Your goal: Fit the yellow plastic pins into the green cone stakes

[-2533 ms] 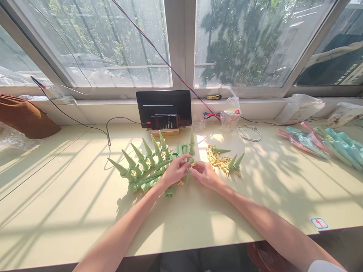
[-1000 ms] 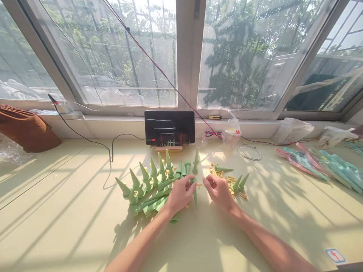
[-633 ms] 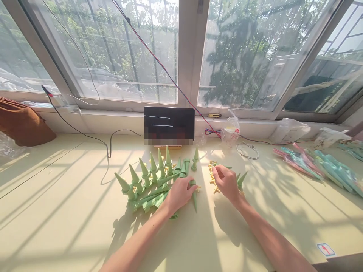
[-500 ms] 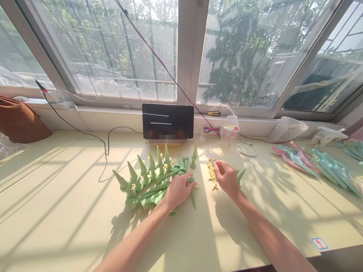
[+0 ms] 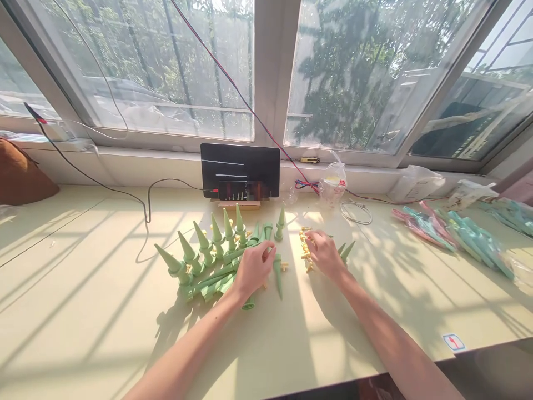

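My left hand (image 5: 253, 270) lies with bent fingers on a heap of green plastic spikes (image 5: 216, 278). Its fingertips close on the wide end of one green spike (image 5: 277, 276), which lies with its tip pointing toward me. A yellow piece (image 5: 285, 266) sticks out of that spike's side. My right hand (image 5: 325, 256) is curled, knuckles up, over a scatter of small yellow pieces (image 5: 305, 246); what its fingers pinch is hidden. A curved row of upright green spikes (image 5: 204, 248) stands to the left of my left hand. Two more green spikes (image 5: 345, 250) lie just right of my right hand.
A dark tablet (image 5: 240, 169) stands at the back on a wooden stand (image 5: 240, 204), with a black cable (image 5: 145, 194) running left. A bagged cup (image 5: 332, 186), a white cable coil (image 5: 356, 211), pastel packets (image 5: 449, 233) and a brown bag (image 5: 20, 178) lie around the pale table (image 5: 83, 289).
My right hand left the spike and moved right to the yellow pieces. My left hand stayed at the spike's wide end. The view shifted.
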### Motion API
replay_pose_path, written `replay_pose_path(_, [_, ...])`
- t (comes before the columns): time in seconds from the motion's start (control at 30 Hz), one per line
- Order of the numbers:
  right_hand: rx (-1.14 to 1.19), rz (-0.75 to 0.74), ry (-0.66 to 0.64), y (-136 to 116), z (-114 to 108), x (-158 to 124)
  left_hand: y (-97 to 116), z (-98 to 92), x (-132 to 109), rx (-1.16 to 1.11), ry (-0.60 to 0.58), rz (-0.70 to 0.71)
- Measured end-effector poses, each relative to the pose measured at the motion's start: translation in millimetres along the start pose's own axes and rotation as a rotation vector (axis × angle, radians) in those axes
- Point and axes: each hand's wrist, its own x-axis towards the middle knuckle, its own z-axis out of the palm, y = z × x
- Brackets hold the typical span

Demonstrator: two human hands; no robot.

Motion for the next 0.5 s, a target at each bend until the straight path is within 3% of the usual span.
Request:
replay_pose_path(0.13, [-0.017,0.028,-0.086,1,7,-2,1,-0.1,0,-0.023,-0.006,-0.005])
replay_pose_path(0.5, [-0.223,0.140,-0.103,1,19,-7,7,-3.3,0,-0.084,-0.017,-0.028])
